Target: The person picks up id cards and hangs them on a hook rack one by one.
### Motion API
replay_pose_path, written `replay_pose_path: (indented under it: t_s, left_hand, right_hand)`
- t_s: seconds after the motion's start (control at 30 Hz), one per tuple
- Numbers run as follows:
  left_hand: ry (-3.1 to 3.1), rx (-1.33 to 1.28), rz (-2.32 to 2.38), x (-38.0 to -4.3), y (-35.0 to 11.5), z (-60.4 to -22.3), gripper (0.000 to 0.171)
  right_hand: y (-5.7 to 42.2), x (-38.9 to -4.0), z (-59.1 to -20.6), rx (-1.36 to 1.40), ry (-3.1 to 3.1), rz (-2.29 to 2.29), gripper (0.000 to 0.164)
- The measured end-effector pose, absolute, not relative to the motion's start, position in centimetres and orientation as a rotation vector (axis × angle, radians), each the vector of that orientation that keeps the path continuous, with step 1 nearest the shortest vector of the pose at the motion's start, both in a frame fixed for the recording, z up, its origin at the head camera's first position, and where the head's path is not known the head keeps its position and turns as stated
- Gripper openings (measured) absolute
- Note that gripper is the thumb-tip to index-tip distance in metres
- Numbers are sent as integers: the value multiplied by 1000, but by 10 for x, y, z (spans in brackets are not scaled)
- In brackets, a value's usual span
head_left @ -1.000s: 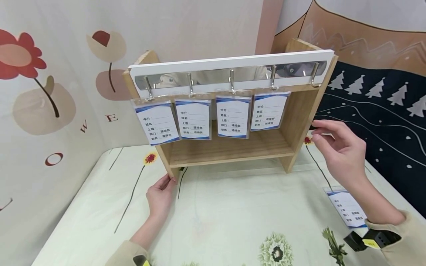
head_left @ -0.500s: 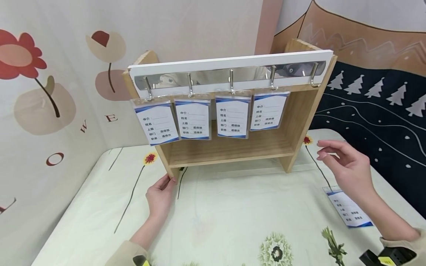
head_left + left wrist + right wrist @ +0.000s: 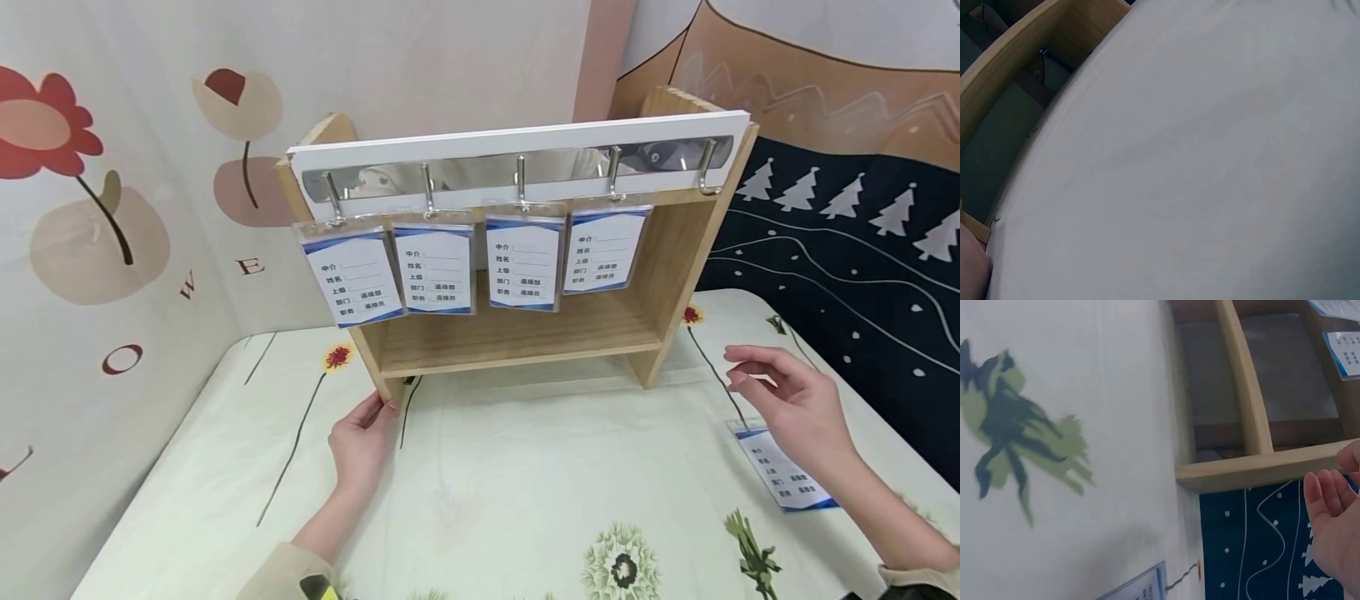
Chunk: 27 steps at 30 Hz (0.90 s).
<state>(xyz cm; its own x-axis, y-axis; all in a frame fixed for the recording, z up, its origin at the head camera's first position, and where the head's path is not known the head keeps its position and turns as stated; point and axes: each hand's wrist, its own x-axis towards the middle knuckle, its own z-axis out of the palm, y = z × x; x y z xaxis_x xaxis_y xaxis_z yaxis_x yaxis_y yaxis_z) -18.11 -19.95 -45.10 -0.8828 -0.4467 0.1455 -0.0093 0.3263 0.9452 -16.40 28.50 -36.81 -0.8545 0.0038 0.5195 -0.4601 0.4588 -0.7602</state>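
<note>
A wooden shelf (image 3: pixel 517 340) stands on the cloth-covered table, with a white hook rail (image 3: pixel 465 147) across its top front. Several clear-sleeved name badges (image 3: pixel 525 262) hang side by side from its metal hooks; the rightmost hook (image 3: pixel 707 169) is bare. With thumb and fingers my left hand (image 3: pixel 362 442) pinches the foot of the shelf's left side panel. My right hand (image 3: pixel 802 408) hovers to the right of the shelf, fingers loosely curled and holding nothing. Below it one more badge (image 3: pixel 783 471) lies flat on the table, partly covered by the hand and forearm in the head view.
A pale cloth with printed flowers covers the table (image 3: pixel 480 500). Behind it hangs a light curtain (image 3: pixel 465 58) with flower prints and letters. At the right is a dark cloth (image 3: pixel 840 275) printed with white trees.
My right hand has moved from beside the shelf's right panel down and toward me, over the loose badge. The left hand has stayed at the shelf's foot.
</note>
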Motion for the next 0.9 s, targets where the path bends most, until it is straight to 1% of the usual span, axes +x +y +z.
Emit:
replay_pose_path:
  t_s: [0.4,0.67,0.8,0.9]
  left_hand:
    - [-2220,409,-1581,-181,-200,-452,34]
    - [-2212,402,-1586,-181,-201,-454,35]
    - [-2206,395,-1604,-181,-201,-453,35]
    - [-2209,394,-1605,-181,-202,-453,35]
  right_hand:
    - [313,-162,-385,343,-2383,1398,41]
    - [335,-158,-394,354,-2472,1349,34]
    - [342,-157,-399,346,-2551,1253,29]
    - [348,-157,-404,343,-2632,1153,30]
